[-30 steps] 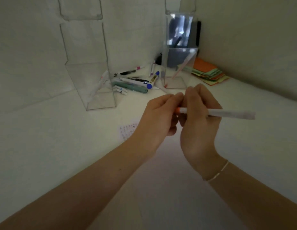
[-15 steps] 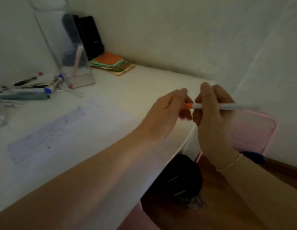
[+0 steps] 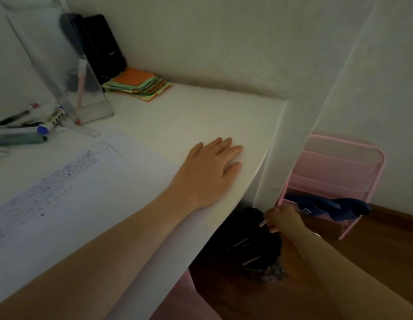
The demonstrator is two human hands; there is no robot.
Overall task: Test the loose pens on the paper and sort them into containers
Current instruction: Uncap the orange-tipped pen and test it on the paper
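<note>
My left hand [image 3: 210,172] lies flat and open on the white table, near its right edge, holding nothing. My right hand [image 3: 281,219] hangs below the table edge, over a black bin [image 3: 242,234] on the floor, fingers pointing down with no pen visible in them. Pale pens [image 3: 250,260] lie inside the bin. The test paper [image 3: 62,185] with scribble marks lies left of my forearm. Loose pens [image 3: 27,132] sit in a pile at the far left. A clear container [image 3: 90,105] behind them holds a pink pen [image 3: 80,88].
A stack of coloured sticky notes [image 3: 138,85] and a black case [image 3: 101,47] sit at the back against the wall. A pink wire rack [image 3: 335,172] with a dark blue cloth [image 3: 328,207] stands on the wooden floor to the right of the table.
Both hands held the orange-tipped white pen before. Now my left hand has dropped flat onto the table, my right hand has gone down over the bin, and the pen is out of my hands.
</note>
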